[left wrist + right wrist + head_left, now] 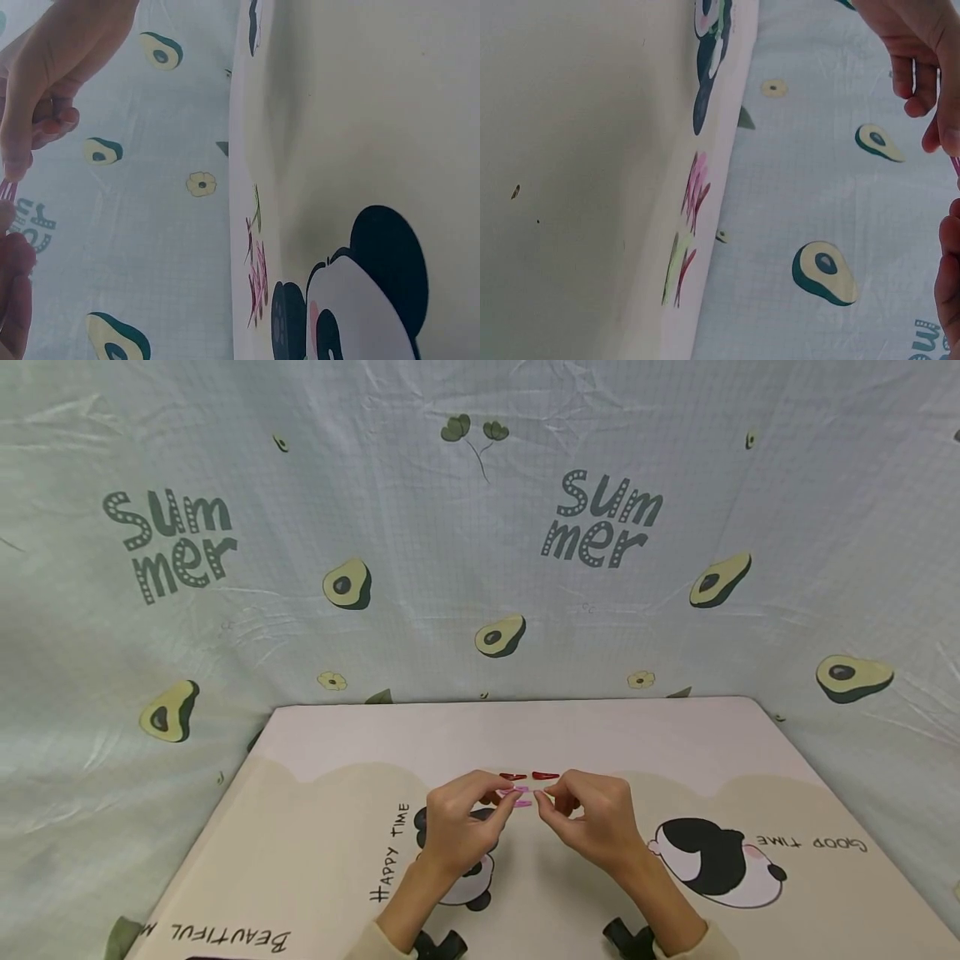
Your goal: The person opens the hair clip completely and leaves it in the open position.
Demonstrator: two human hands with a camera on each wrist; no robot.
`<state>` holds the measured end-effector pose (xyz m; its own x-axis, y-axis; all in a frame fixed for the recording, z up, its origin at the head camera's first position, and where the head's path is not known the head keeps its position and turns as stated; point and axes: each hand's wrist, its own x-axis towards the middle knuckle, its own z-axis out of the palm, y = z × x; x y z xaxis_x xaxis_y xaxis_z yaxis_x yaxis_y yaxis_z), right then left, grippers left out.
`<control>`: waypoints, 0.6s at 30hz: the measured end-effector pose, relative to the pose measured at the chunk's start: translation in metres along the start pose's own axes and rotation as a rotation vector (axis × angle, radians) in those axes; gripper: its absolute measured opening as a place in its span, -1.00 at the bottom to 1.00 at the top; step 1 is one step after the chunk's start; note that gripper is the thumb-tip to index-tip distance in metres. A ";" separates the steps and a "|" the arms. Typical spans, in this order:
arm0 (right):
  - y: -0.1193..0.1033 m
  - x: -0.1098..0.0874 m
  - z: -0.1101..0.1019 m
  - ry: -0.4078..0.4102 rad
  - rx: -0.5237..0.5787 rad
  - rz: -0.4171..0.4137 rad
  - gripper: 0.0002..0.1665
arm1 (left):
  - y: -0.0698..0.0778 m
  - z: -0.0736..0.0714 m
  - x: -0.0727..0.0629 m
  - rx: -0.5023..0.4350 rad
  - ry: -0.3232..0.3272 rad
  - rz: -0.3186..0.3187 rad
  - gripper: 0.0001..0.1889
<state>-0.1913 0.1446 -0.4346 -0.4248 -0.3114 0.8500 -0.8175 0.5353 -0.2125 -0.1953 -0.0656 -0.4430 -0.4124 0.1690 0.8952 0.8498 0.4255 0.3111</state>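
The surface (330, 827) ends at a straight far edge with rounded corners, and its side edges slant outward toward the person; a hanging cloth (420, 527) rises behind it. The hands work about midway between the side edges. A wide printed stretch of surface opens to the left of the left hand (468, 818) and another to the right of the right hand (600, 818), while a pale strip lies between the work and the far edge.

The pink clip (9, 189) is small and slim, with thin parallel prongs showing between the fingertips; its finer detail is too small to tell.

It sits up off the surface, bridging the gap between the hands: each pinches it between thumb and fingertip, the tips close together. On the surface just beyond lie red clips (545, 775), more pink ones and a green clip (258, 210).
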 end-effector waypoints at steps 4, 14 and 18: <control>-0.001 0.000 0.000 -0.004 0.004 0.008 -0.78 | 0.000 0.001 0.000 0.000 -0.001 -0.004 -0.87; -0.002 0.000 0.001 0.003 -0.009 0.010 -0.76 | -0.001 0.001 0.000 0.016 -0.003 -0.003 -0.87; -0.003 -0.001 0.001 -0.001 -0.015 0.013 -0.76 | -0.001 0.000 -0.001 0.022 -0.001 0.000 -0.85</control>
<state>-0.1894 0.1425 -0.4352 -0.4355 -0.3056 0.8467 -0.8062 0.5508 -0.2159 -0.1954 -0.0657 -0.4445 -0.4127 0.1701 0.8948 0.8426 0.4446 0.3041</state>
